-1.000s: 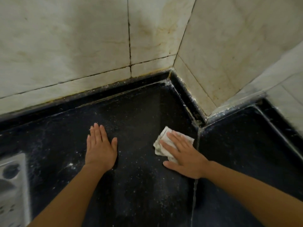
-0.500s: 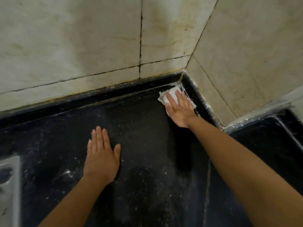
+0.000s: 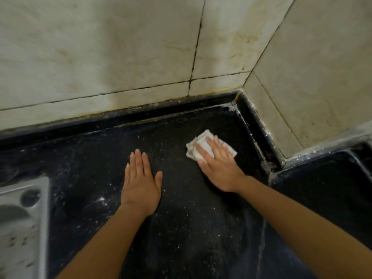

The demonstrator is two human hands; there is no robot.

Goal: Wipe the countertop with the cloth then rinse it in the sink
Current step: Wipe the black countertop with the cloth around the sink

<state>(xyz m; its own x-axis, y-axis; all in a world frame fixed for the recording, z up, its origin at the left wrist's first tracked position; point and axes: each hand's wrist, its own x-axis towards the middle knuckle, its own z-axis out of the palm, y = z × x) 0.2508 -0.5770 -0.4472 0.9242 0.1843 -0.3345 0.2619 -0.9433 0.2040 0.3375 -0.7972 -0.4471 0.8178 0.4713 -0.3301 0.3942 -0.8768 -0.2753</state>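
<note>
A small folded white cloth (image 3: 203, 144) lies on the black speckled countertop (image 3: 96, 162), a little out from the back right corner. My right hand (image 3: 218, 164) presses flat on the cloth with straight fingers, covering its near part. My left hand (image 3: 141, 182) rests flat on the countertop to the left of the cloth, fingers straight and together, holding nothing. At the left edge of the view sits the steel sink (image 3: 22, 218), only partly in view.
Stained pale tile walls (image 3: 120, 53) close the counter at the back and right, meeting in a corner (image 3: 241, 91). A raised black lip runs along the walls. A second black counter section (image 3: 322, 184) lies to the right beyond a seam.
My right hand has drawn the cloth back out of the corner, toward me and slightly left. My left hand has stayed flat in the same spot.
</note>
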